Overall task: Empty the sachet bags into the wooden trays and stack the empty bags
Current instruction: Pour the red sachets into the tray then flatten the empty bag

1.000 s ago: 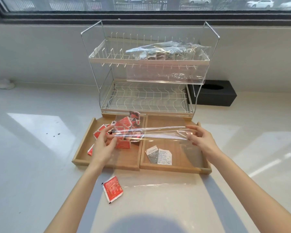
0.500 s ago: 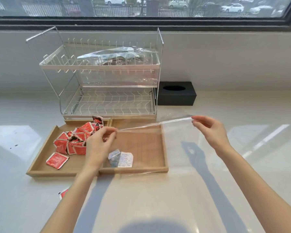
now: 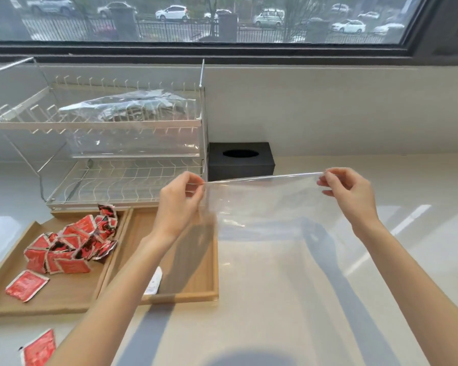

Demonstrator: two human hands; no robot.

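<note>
Both hands hold the empty clear bag (image 3: 265,202) stretched in the air above the counter (image 3: 302,299), to the right of the wooden trays. The left hand (image 3: 177,204) pinches its left top corner, the right hand (image 3: 349,194) its right corner. Red sachets (image 3: 69,244) lie piled in the left tray (image 3: 0,299).
</note>
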